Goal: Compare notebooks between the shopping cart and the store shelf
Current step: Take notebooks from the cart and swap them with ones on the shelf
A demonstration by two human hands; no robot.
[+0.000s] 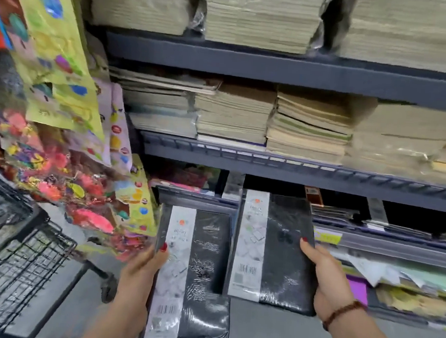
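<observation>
Both hands hold wrapped black notebooks: left hand (143, 264) grips one (193, 274) by its edge, right hand (325, 277) another (274, 248). Keeping covers level, side by side, should ease comparison.

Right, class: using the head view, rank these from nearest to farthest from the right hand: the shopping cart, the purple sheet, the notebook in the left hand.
From the right hand, gripping the upper notebook:
1. Purple sheet, just right of it, low down.
2. Lower notebook, gripped by the left hand, to its left.
3. Shopping cart, far left.
</observation>
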